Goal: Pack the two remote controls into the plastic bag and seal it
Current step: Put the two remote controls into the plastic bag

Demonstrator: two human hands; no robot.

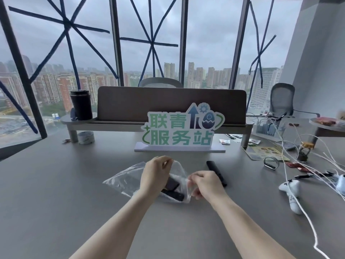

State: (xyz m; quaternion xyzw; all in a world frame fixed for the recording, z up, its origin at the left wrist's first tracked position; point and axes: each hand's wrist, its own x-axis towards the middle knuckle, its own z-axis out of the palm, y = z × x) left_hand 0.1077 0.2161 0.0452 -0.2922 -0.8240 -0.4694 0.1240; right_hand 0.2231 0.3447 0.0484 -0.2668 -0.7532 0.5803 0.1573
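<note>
A clear plastic bag point(124, 179) lies on the grey desk, its mouth turned to the right. My left hand point(155, 176) pinches the upper lip of the mouth and lifts it. My right hand point(206, 184) grips the lower lip near the desk. One black remote control point(172, 191) lies partly inside the bag, its end showing at the mouth between my hands. A second black remote control point(213, 168) rests on the desk just behind my right hand, outside the bag.
A green and white sign point(180, 130) stands behind the bag. To the right lie a white game controller point(291, 191), white cables point(306, 208), a wristband point(270, 163) and small packets. A tape roll point(85, 137) and a black tumbler point(81, 105) are at the back left.
</note>
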